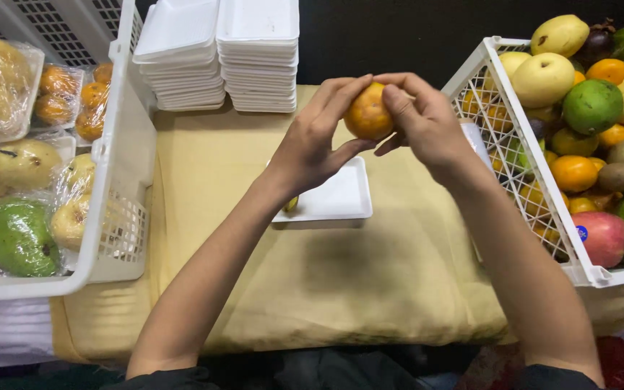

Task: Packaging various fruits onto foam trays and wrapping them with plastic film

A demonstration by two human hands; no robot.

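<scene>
1. A table [370, 289] under a yellow-tan cloth fills the middle of the view, with a dark wall behind it and two stacks of white foam trays [218, 54] at its far edge.

2. Both hands hold one orange [367, 115] up in the air above the cloth. The left hand [315, 141] cups it from the left, fingers over the top and thumb underneath. The right hand [424, 119] closes on it from the right, fingertips pressed on its upper side. Both grips are clamped on the fruit.

3. Just below and nearer the person lies a single white tray [337, 198], flat on the cloth. A small yellowish thing shows at its left edge, mostly hidden by the left wrist; I cannot tell what it is.

4. On the right a white crate [503, 137] is heaped with loose fruit: pale apples, a green mango, oranges, kiwis, a red apple. On the left a second crate [120, 159] holds fruit already wrapped in clear film.

5. Risks, as I judge them: the orange is round and is held high, so a loosened finger could let it drop to the cloth and roll off the near edge. Hard fingertip pressure could bruise or split the peel. The right forearm sits close to the tilted right crate, so a wide elbow move could knock it and spill the piled fruit.
</scene>
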